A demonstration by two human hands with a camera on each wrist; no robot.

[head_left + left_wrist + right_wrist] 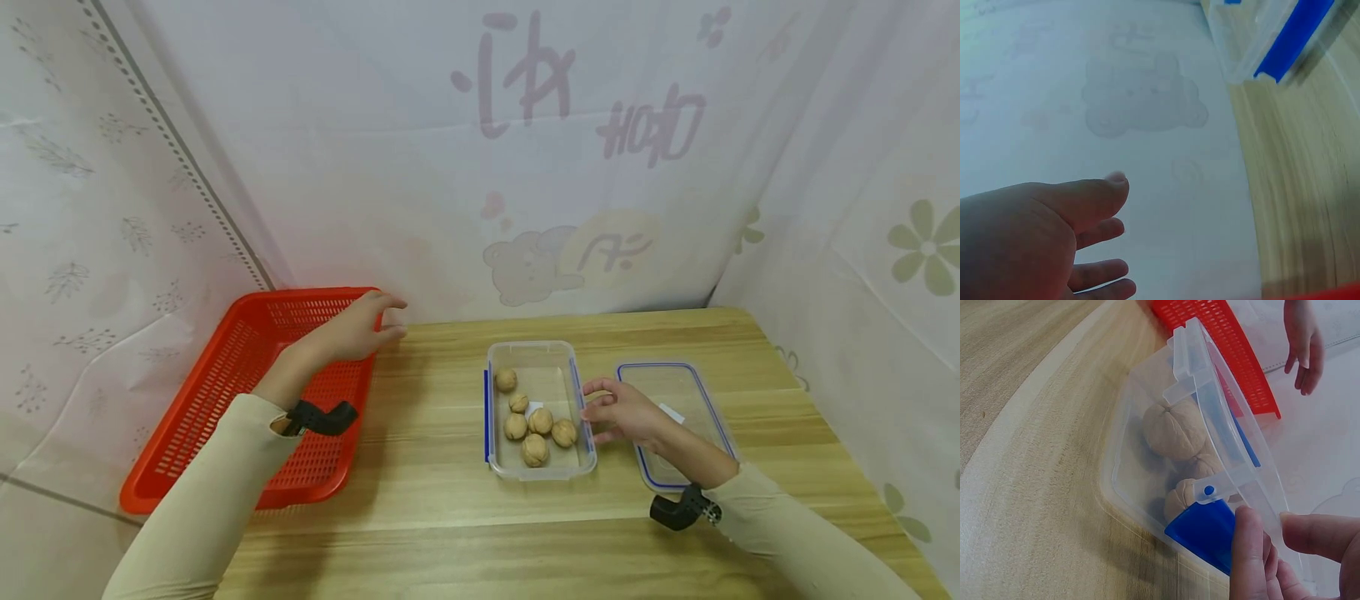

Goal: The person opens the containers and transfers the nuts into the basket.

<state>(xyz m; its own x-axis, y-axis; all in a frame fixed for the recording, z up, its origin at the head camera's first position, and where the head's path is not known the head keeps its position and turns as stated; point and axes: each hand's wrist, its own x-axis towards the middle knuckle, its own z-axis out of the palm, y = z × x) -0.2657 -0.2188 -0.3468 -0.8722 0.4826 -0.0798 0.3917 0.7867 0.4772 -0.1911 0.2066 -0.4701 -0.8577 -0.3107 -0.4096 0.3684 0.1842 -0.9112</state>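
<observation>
A clear plastic food container (555,367) stands on the table with several walnuts (535,450) inside. At its right side is my right hand (626,412). In the right wrist view, the thumb (1313,534) and fingers (1249,550) pinch the container's rim beside a blue latch (1204,531). My left hand (356,327) hovers by the back right corner of a red plastic basket (360,417). Its fingers are spread loosely, and nothing is held, as the left wrist view also shows.
A clear lid with a blue seal (686,385) lies right of the container, partly under the right forearm. The wooden table (450,542) meets a printed curtain (420,167) at the back. Curtains also hang at both sides.
</observation>
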